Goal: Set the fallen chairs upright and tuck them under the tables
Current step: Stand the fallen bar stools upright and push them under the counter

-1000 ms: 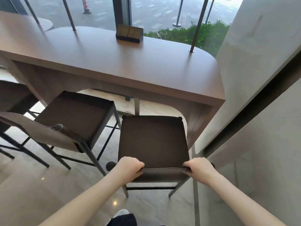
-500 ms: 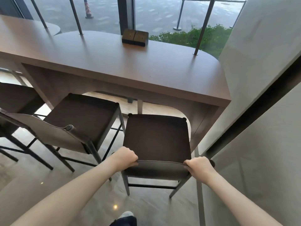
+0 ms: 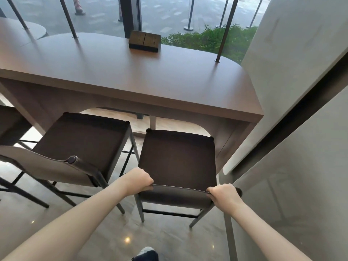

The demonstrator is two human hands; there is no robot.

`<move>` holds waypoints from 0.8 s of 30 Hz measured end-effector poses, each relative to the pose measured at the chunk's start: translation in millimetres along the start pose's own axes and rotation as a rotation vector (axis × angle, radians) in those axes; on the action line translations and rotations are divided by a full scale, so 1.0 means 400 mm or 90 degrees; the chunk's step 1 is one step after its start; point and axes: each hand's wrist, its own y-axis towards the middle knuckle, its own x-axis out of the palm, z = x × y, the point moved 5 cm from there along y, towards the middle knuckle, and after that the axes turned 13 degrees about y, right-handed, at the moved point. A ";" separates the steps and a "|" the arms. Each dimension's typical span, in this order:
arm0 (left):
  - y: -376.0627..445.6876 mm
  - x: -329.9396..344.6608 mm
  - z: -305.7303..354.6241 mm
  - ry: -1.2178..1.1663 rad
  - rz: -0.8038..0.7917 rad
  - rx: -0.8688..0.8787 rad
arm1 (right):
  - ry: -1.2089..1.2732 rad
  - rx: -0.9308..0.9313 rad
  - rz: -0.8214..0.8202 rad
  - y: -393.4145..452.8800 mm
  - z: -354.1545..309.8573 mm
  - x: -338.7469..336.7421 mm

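**A:** What have I got on the feed?

**B:** I see both hands on the chair [image 3: 177, 162]. My left hand [image 3: 138, 182] has its fingers [image 3: 148, 182] curled over the left end of the backrest's top edge, gripping it. My right hand [image 3: 224, 196] grips the right end the same way.

**A:** And the chair itself?

**B:** It stands upright on the floor [image 3: 113, 232], all the legs I can see down. Its seat stretches away from my fingers, and the far edge sits just at the tabletop [image 3: 150, 78], below its front edge, in the arched opening. I can't tell how far under it goes.

**A:** Anything beside it?

**B:** Left of my left fingers stands a second chair [image 3: 82, 142], also upright, seat partly under the same tabletop, its backrest angled toward me. Further left, a third seat [image 3: 9, 121] is cut by the frame edge.

**A:** Beyond the fingers?

**B:** A small dark box [image 3: 145, 41] sits on the tabletop's far side, near the window. A wall [image 3: 301, 53] rises right of my right hand, close to the chair. My shoe [image 3: 146, 253] shows at the bottom.
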 end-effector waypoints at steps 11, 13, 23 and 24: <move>0.000 0.010 -0.019 -0.043 0.005 -0.023 | 0.089 0.047 0.019 -0.012 -0.025 -0.006; 0.000 0.002 -0.022 -0.089 0.013 -0.067 | 0.152 0.093 -0.008 -0.005 -0.026 -0.018; 0.046 -0.127 0.091 -0.992 0.167 -0.209 | 1.030 0.240 0.006 0.036 -0.126 -0.069; 0.057 -0.141 0.094 -1.114 0.157 -0.222 | 1.128 0.238 0.043 0.040 -0.133 -0.073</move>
